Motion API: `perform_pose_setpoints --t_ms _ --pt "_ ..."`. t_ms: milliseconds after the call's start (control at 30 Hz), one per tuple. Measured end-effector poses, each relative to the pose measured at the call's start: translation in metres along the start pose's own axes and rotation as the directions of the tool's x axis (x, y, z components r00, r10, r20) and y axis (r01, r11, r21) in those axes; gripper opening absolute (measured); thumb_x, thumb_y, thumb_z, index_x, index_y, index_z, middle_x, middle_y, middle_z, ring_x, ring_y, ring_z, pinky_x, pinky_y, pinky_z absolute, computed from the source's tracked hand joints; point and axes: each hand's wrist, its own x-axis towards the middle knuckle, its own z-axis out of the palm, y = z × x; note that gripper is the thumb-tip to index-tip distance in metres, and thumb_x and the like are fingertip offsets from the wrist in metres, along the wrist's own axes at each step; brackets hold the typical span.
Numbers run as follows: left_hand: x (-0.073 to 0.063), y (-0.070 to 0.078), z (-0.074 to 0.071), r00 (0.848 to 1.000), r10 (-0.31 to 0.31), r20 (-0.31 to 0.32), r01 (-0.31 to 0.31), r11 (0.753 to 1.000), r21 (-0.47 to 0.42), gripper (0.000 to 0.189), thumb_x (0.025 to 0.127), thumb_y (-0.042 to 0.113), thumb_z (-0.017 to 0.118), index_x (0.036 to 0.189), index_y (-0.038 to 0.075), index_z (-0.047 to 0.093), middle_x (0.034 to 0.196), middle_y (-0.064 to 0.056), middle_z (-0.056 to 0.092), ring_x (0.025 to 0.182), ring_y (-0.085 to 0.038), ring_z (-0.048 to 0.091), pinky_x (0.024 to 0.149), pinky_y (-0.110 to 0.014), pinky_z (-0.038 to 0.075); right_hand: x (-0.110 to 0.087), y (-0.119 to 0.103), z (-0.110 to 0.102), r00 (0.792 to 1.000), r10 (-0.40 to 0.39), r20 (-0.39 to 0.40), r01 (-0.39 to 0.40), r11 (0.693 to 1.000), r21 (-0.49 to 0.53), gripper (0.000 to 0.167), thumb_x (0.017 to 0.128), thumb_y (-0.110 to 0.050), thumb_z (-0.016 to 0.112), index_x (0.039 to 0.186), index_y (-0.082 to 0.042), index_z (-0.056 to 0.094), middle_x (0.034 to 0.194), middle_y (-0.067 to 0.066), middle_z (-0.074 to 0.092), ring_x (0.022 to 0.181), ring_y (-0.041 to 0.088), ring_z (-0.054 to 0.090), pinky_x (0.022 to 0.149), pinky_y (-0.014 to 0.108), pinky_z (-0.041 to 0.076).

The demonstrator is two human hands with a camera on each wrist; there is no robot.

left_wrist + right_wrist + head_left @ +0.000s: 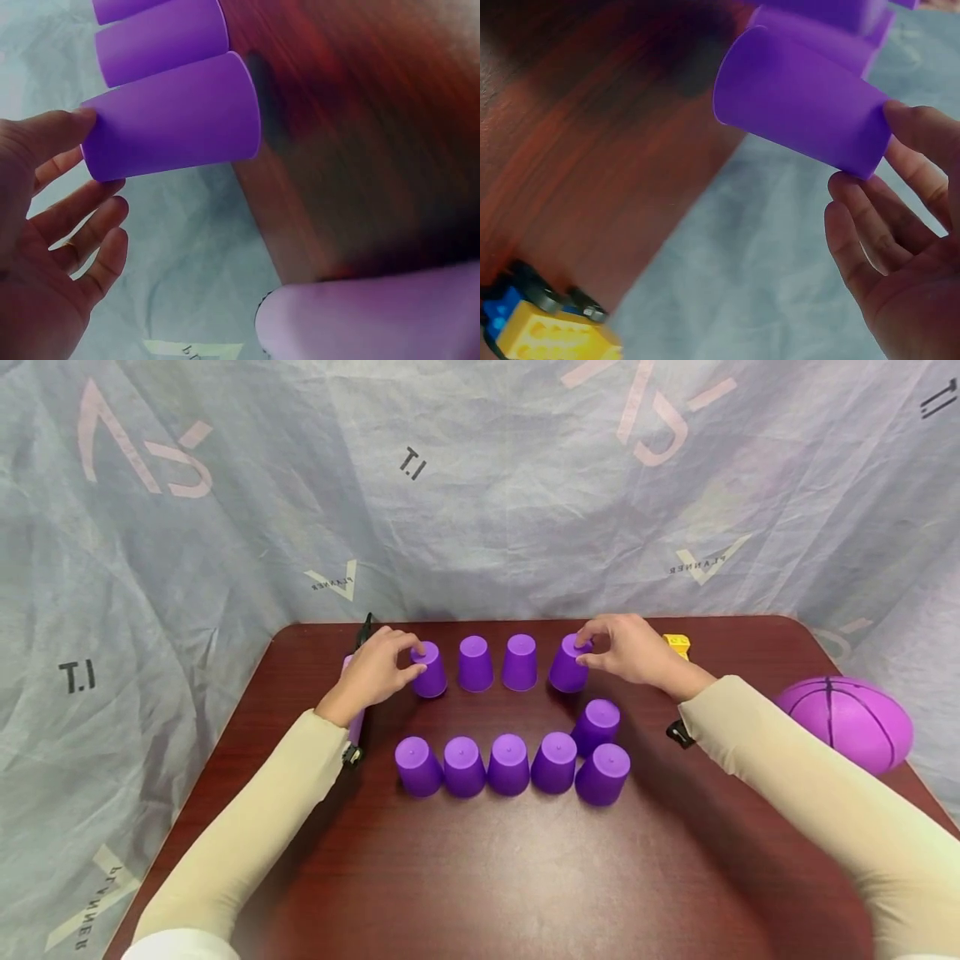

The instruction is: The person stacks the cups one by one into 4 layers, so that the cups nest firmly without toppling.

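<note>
1. Your left hand (377,668) pinches the left back cup (431,677) near its top, with thumb and finger; the left wrist view shows your other fingers loosely bent.
2. Your right hand (628,649) pinches the right back cup (567,672) the same way, other fingers loosely bent.
3. Two middle cups (476,666) stand between those, and six front cups (509,766) sit nearer you. All are purple and upside down, hiding their insides.
4. Only the right wrist view shows blue and black bits by the yellow toy (559,337); only the head view shows the purple ball (862,722).
5. The grey cloth (465,552) says "T.I" and, backward, "PLANNER".
</note>
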Motion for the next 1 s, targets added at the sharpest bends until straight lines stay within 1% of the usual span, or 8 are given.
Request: perform_pose_setpoints --t_ms 133,267,433,700,767,833,933,1000 --pt "0.013 -0.003 0.003 0.999 -0.041 0.017 0.041 0.999 0.006 0.019 0.082 0.021 0.076 0.096 0.014 0.067 0.098 -0.002 0.066 0.091 -0.024 0.05 0.074 -0.037 0.043 0.009 0.015 0.004 0.998 0.054 0.025 -0.054 0.998 0.026 0.021 0.076 -0.012 0.08 0.094 -0.006 0.071 0.092 0.007 0.069 0.086 0.024 0.063 0.075 0.041 0.049" --pt "0.02 -0.006 0.003 0.996 -0.084 0.021 0.084 0.996 0.009 0.02 0.082 0.022 0.075 0.099 0.014 0.068 0.096 -0.002 0.066 0.088 -0.022 0.049 0.072 -0.038 0.043 0.017 0.021 0.006 0.997 0.068 0.026 -0.068 0.997 0.025 0.022 0.076 -0.012 0.08 0.094 -0.005 0.071 0.092 0.009 0.069 0.086 0.024 0.064 0.076 0.041 0.049" --pt "0.017 -0.008 0.004 0.989 -0.137 0.052 0.137 0.991 0.0 0.022 0.082 0.024 0.074 0.101 0.014 0.068 0.096 -0.006 0.064 0.09 -0.024 0.049 0.074 -0.04 0.042 0.022 0.022 0.011 0.997 0.073 0.039 -0.075 0.996 0.042 0.024 0.076 -0.011 0.08 0.096 -0.003 0.07 0.094 0.011 0.069 0.087 0.027 0.064 0.078 0.042 0.049" --pt "0.012 -0.011 0.008 0.983 -0.178 0.05 0.18 0.983 -0.038 0.021 0.083 0.023 0.074 0.101 0.015 0.068 0.099 -0.008 0.065 0.097 -0.028 0.05 0.077 -0.042 0.042 0.02 0.021 0.014 0.994 0.081 0.07 -0.085 0.995 0.051 0.024 0.076 -0.012 0.079 0.098 -0.005 0.07 0.097 0.009 0.068 0.093 0.031 0.062 0.079 0.042 0.048" --pt "0.011 -0.011 0.008 0.983 -0.174 0.053 0.177 0.983 -0.048 0.02 0.084 0.023 0.073 0.102 0.015 0.069 0.102 -0.008 0.066 0.098 -0.028 0.05 0.078 -0.042 0.042 0.02 0.022 0.014 0.993 0.088 0.08 -0.091 0.995 0.038 0.024 0.077 -0.014 0.079 0.099 -0.006 0.07 0.1 0.009 0.068 0.096 0.03 0.061 0.081 0.042 0.046" --pt "0.01 -0.013 0.006 0.987 -0.152 0.06 0.155 0.987 -0.053 0.022 0.085 0.024 0.072 0.105 0.015 0.069 0.109 -0.008 0.065 0.102 -0.027 0.05 0.083 -0.043 0.041 0.019 0.022 0.014 0.991 0.096 0.089 -0.098 0.995 0.023 0.026 0.079 -0.016 0.078 0.102 -0.006 0.07 0.106 0.01 0.067 0.102 0.031 0.059 0.086 0.043 0.045" --pt "0.007 -0.016 0.001 0.993 -0.101 0.061 0.105 0.992 -0.067 0.026 0.087 0.024 0.069 0.111 0.014 0.069 0.118 -0.006 0.062 0.11 -0.027 0.048 0.093 -0.045 0.037 0.017 0.02 0.013 0.992 0.098 0.084 -0.1 0.995 0.023 0.029 0.08 -0.018 0.077 0.106 -0.006 0.07 0.116 0.012 0.063 0.112 0.031 0.054 0.093 0.046 0.04" --pt "0.003 -0.018 -0.004 0.997 -0.064 0.053 0.068 0.995 -0.078 0.029 0.088 0.025 0.068 0.114 0.012 0.067 0.12 -0.006 0.061 0.113 -0.027 0.047 0.098 -0.046 0.032 0.012 0.018 0.012 0.995 0.076 0.064 -0.078 0.996 0.037 0.03 0.08 -0.017 0.077 0.107 -0.005 0.07 0.119 0.013 0.061 0.115 0.033 0.051 0.096 0.047 0.038"
